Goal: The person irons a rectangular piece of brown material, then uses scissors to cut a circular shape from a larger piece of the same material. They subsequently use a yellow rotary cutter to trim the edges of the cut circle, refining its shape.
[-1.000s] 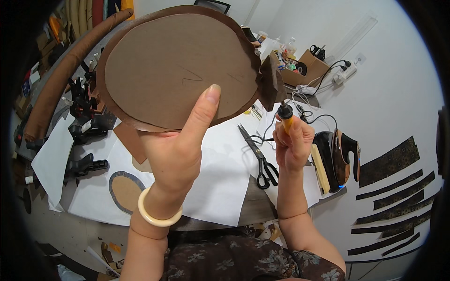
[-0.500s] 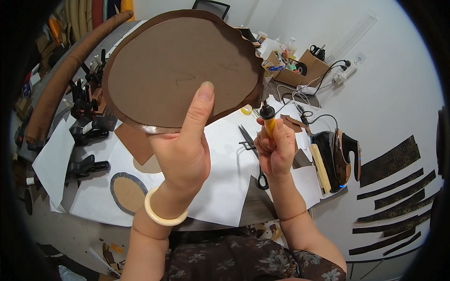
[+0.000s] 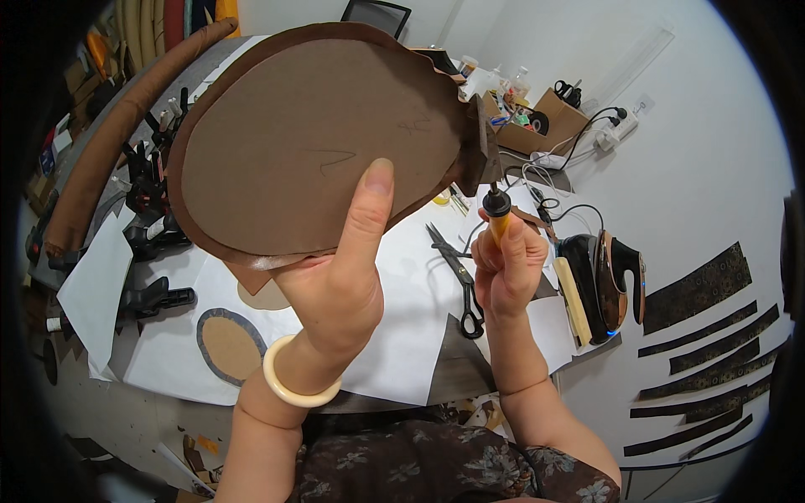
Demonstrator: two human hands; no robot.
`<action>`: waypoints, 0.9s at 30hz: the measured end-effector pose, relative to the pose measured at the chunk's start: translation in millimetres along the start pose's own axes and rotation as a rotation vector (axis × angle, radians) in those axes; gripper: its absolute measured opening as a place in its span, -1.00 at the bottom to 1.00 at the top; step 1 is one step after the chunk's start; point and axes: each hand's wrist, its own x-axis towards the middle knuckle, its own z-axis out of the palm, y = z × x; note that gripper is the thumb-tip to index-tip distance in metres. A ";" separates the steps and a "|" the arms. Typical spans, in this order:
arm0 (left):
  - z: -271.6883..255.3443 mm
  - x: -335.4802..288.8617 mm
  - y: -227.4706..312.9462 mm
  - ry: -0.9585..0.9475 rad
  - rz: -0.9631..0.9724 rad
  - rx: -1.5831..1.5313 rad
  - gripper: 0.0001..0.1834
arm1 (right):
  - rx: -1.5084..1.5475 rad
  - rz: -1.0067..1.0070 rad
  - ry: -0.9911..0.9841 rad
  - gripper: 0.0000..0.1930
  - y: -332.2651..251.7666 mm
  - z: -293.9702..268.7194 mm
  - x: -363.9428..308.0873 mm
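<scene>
Counter (image 3: 459,359), one, dark grey, spanning the middle of the frame. Roll (image 3: 92,151), one, brown, curving down the upper left. White paper (image 3: 377,369), spread over the counter at lower centre. Oval piece (image 3: 293,117), one, brown with a darker border, pen-marked, raised over the counter at upper centre; a dark flap (image 3: 476,155) stands off its right end. Cardboard box (image 3: 558,113), one, filled with small goods, upper right. Iron (image 3: 616,289), one, brown and black, right of centre. Left grip (image 3: 340,268), closed on the oval piece's lower edge, thumb on the near face, other fingers hidden behind. Right grip (image 3: 510,264), wrapped round a yellow-handled tool (image 3: 498,225), its tip at the flap's lower edge, contact unclear. Scissors (image 3: 457,261), black, lying near the right grip. Bangle (image 3: 293,400), cream, on the left wrist, lower centre-left.
</scene>
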 end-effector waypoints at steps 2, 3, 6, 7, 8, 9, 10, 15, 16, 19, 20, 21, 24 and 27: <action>-1.2 1.1 3.3 -0.004 -0.014 0.022 -0.57 | -0.001 -0.014 -0.001 -0.57 -1.3 -2.0 3.0; -1.8 1.8 5.4 -0.006 -0.021 0.033 -0.57 | 0.028 0.000 -0.013 -0.57 -2.1 -4.4 5.3; -1.2 4.3 6.7 -0.032 -0.069 0.023 -0.58 | 0.151 0.049 -0.039 -0.59 -4.3 -11.9 7.5; -1.3 4.5 7.1 -0.033 -0.080 0.027 -0.58 | 0.141 0.052 -0.045 -0.59 -4.4 -12.5 7.8; -1.6 4.6 7.5 -0.035 -0.090 0.031 -0.59 | 0.131 0.056 -0.052 -0.59 -4.6 -13.2 7.9; -2.2 4.7 7.8 -0.037 -0.101 0.035 -0.59 | 0.112 0.043 -0.045 -0.60 -5.0 -14.1 7.8; -3.6 5.2 8.7 -0.047 -0.110 0.054 -0.59 | 0.092 0.029 -0.039 -0.60 -6.2 -14.7 8.2; -3.5 8.6 8.5 -0.055 -0.068 0.136 -0.61 | -0.053 0.003 0.008 -0.56 -9.1 -15.6 14.5; -4.0 9.5 9.6 -0.046 -0.095 0.146 -0.61 | -0.031 0.008 -0.020 -0.57 -9.2 -18.9 15.0; -3.4 12.7 13.1 0.014 -0.203 0.062 -0.64 | 0.048 0.015 -0.061 -0.58 -9.0 -27.8 15.9; 0.1 13.1 12.7 0.057 -0.254 -0.041 -0.67 | 0.083 0.010 -0.049 -0.57 -8.7 -26.6 16.3; 2.7 13.2 12.2 0.100 -0.306 -0.146 -0.69 | 0.117 0.005 -0.035 -0.55 -9.5 -25.9 16.3; -3.6 8.7 2.0 0.211 -0.587 -0.408 -0.67 | 0.248 0.120 0.035 -0.55 -6.7 -11.1 14.7; 6.8 -5.0 -14.8 0.145 -0.677 -0.482 -0.68 | 0.316 0.140 -0.051 -0.61 -8.7 -4.0 13.8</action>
